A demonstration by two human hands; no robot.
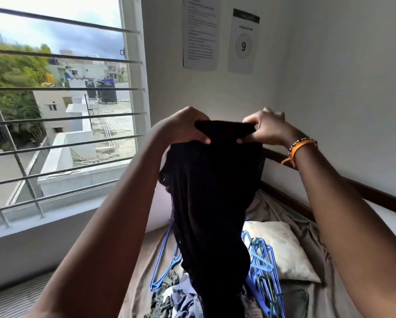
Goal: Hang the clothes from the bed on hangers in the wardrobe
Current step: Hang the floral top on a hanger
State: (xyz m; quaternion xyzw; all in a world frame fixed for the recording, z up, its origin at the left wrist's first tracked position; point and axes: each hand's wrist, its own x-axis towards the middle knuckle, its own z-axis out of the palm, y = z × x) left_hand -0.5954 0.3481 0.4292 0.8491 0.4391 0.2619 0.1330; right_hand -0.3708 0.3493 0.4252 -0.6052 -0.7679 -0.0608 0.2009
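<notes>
Both hands are up in the air over the bed (272,212). Left grip (183,129) and right grip (267,129) each pinch a top corner of a black garment (213,191), thumbs in front, fabric stretched between them. It hangs straight down from the grips. Right under them: blue hangers (261,260), a crumpled clothes pile (176,294), and a cream pillow (282,244) off to the right.

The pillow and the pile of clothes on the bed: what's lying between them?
In the head view, a heap of blue hangers lies on the bedsheet between the pillow and the pile of clothes; the held black garment hides part.
</notes>
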